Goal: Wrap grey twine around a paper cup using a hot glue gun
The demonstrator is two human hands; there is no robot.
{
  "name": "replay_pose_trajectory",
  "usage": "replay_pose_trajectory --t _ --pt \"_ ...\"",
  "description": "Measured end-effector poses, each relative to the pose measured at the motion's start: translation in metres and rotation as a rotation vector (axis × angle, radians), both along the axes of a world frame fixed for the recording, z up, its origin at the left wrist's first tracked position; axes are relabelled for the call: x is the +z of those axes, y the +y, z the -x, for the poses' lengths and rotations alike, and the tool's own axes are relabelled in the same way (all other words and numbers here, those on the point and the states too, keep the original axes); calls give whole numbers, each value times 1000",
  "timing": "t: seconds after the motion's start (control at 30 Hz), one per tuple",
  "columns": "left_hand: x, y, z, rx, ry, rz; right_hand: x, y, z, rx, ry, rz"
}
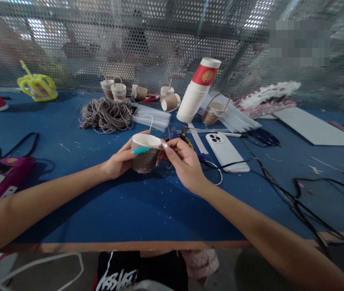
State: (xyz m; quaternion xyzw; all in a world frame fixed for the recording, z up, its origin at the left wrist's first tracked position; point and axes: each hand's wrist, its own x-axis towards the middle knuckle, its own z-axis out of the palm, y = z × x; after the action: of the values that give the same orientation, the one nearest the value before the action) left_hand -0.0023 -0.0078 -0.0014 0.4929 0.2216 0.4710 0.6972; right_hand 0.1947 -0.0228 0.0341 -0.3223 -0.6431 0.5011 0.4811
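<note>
Our left hand [117, 161] and right hand [184, 161] both grip one paper cup [144, 155] above the blue bench [147, 210], its sides already wrapped in string, while a stack of cups [196, 92] waits bare.

We hold a cup [144, 155] between our left hand [120, 161] and right hand [184, 161], above the table [147, 206]. Behind it lies a cord bundle [107, 114], with finished cups [114, 89] farther back. To the right lies a phone [226, 151]; behind that leans a cup stack [198, 91].
</note>
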Motion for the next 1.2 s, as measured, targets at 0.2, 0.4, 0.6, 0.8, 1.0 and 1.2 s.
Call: replay_pose_trajectory --t 0.2,0.4,0.6,0.8,1.0,1.2 --pt "2 0 -3 36 18 29 -2 0 2 -86 -7 -40" --pt "3 0 -3 40 28 33 -2 -1 3 -95 -16 -62" --pt "2 1 -3 26 51 21 -2 0 3 -92 -31 -63" --pt "2 1 -2 25 34 31 -10 5 2 -232 -87 -115" --pt "2 2 -1 10 1 55 -10 10 -5 -389 -52 -208" --pt "0 2 -3 47 5 42 -4 2 0 -37 -2 -76"
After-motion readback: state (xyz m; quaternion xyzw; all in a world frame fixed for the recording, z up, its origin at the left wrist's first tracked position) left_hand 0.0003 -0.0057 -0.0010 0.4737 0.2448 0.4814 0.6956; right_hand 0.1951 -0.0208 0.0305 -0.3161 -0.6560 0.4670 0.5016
